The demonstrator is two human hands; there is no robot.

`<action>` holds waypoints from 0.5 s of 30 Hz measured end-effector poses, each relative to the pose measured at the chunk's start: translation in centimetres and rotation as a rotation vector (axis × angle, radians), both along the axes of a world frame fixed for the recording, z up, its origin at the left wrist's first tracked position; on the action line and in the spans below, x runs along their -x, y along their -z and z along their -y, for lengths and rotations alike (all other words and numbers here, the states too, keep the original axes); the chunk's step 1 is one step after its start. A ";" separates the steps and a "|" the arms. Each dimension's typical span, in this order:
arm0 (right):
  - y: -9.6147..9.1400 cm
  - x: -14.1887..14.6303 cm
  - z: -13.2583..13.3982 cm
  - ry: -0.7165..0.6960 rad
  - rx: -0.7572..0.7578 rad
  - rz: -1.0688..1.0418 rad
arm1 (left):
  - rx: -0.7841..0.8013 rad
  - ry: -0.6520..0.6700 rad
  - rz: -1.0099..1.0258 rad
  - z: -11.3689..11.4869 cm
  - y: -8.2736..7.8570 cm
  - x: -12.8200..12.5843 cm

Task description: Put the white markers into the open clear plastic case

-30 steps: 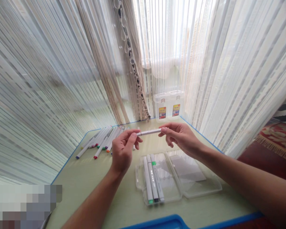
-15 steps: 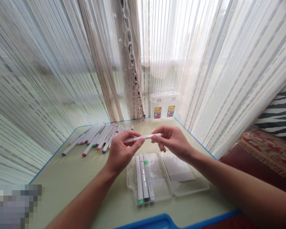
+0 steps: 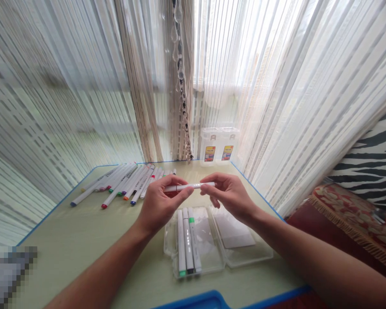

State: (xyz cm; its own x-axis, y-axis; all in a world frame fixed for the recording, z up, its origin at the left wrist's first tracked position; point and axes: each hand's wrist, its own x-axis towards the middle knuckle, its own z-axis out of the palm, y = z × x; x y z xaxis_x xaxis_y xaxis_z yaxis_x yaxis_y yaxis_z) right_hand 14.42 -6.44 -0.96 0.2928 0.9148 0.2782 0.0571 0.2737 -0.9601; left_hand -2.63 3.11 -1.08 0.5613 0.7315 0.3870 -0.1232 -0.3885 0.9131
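Note:
My left hand (image 3: 159,205) and my right hand (image 3: 230,195) hold a white marker (image 3: 189,186) level between them, each pinching one end, above the pale green table (image 3: 93,240). Just below lies an open clear plastic case (image 3: 212,240). Three markers (image 3: 187,241) lie side by side in its left half, and a white sheet lies in its right half. Several loose markers (image 3: 125,184) with coloured caps are spread on the table to the left of my hands.
Two small clear boxes (image 3: 218,146) with yellow labels stand at the table's far edge against sheer curtains (image 3: 83,86). The table has a blue rim. A red patterned rug (image 3: 350,214) and a zebra-striped cloth (image 3: 373,154) lie to the right.
The marker has stayed in both hands. My left fingers have slid further along the marker toward the right hand. The view has tilted, shifting the scene left and down.

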 end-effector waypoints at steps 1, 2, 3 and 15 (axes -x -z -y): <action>-0.1 -0.1 0.0 -0.003 -0.009 -0.013 | 0.004 -0.011 0.003 -0.2 0.0 0.1; -0.2 -0.1 0.0 -0.007 -0.019 -0.027 | 0.009 -0.022 0.005 -0.3 -0.1 0.1; -0.2 -0.1 0.0 -0.012 -0.028 -0.040 | 0.014 -0.031 0.005 -0.4 -0.2 0.2; 0.2 -0.6 0.0 -0.086 -0.053 -0.148 | 0.050 -0.035 0.015 -0.5 -0.7 0.3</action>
State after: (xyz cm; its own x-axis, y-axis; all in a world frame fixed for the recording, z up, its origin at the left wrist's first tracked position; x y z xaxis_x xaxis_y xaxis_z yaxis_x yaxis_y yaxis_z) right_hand 14.98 -6.39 -1.17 0.2554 0.9234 0.2865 -0.1095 0.3221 -0.9404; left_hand -2.98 3.57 -0.36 0.5298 0.7689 0.3580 -0.1246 -0.3470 0.9296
